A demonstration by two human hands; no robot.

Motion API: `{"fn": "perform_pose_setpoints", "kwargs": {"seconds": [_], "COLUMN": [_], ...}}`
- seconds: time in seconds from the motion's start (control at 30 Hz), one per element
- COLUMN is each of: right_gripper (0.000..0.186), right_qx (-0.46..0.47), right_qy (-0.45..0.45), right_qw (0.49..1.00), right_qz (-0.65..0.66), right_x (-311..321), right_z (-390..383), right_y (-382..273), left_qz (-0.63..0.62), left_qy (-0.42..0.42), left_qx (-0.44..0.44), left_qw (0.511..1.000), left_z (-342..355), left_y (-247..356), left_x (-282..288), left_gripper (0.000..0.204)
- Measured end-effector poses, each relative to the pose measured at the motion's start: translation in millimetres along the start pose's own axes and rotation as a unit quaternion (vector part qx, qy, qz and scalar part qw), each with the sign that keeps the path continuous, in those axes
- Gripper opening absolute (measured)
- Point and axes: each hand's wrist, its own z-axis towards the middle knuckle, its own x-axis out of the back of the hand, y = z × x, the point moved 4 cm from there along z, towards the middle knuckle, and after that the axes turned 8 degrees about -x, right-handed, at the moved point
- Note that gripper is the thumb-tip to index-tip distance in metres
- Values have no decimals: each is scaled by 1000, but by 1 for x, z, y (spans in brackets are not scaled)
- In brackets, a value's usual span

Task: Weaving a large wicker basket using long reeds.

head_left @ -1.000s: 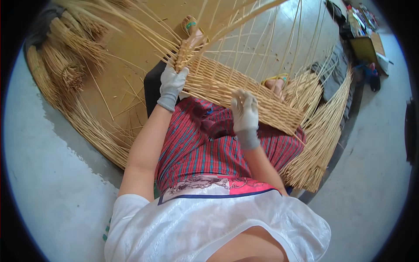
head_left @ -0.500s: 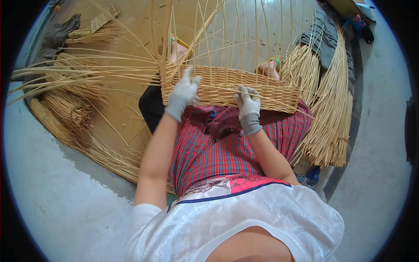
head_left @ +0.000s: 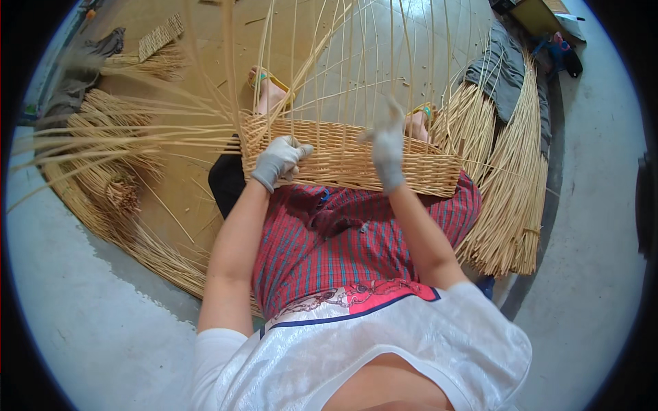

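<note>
A partly woven, shallow rectangular wicker piece [head_left: 336,168] lies across my lap, with tall pale stakes [head_left: 295,68] rising from its far side and long loose rods [head_left: 116,140] fanning left from its left end. My left hand [head_left: 279,159], in a pale knit glove, has its fingers curled shut on the weave near that end. My right hand [head_left: 387,152], gloved too, is raised over the right half of the piece among the stakes; motion smears its fingers, so whether it holds a strand cannot be told.
Wicker bundles [head_left: 103,178] lie on brown sheeting [head_left: 171,192] at left; more bundles [head_left: 507,212] and grey cloth [head_left: 493,61] are at right. A small woven piece [head_left: 161,34] sits upper left. My sandalled feet [head_left: 267,96] show beyond the work. Grey concrete [head_left: 82,301] surrounds the area.
The piece, steeply slanted a second ago, lies more level. My left hand's fingers, raised half a second ago, are curled on the weave. My right hand has lifted from the near edge toward the stakes.
</note>
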Motion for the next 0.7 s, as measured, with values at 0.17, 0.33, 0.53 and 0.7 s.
{"fn": "perform_pose_setpoints", "kwargs": {"seconds": [0.17, 0.33, 0.53, 0.7], "right_gripper": [33, 26, 34, 64], "right_qx": [-340, -241, -404, 74], "right_qy": [-15, -89, 47, -83], "right_qw": [886, 945, 882, 968], "right_qz": [315, 203, 239, -224], "right_x": [46, 27, 69, -13], "right_z": [-67, -52, -50, 69], "right_y": [8, -29, 54, 4], "left_qz": [180, 201, 85, -53], "left_qy": [140, 272, -55, -32], "left_qx": [-157, -181, -62, 6], "left_qw": [961, 923, 993, 998], "left_z": [25, 12, 21, 28], "left_y": [34, 48, 52, 36], "left_x": [13, 5, -74, -108], "left_gripper": [56, 79, 50, 47]}}
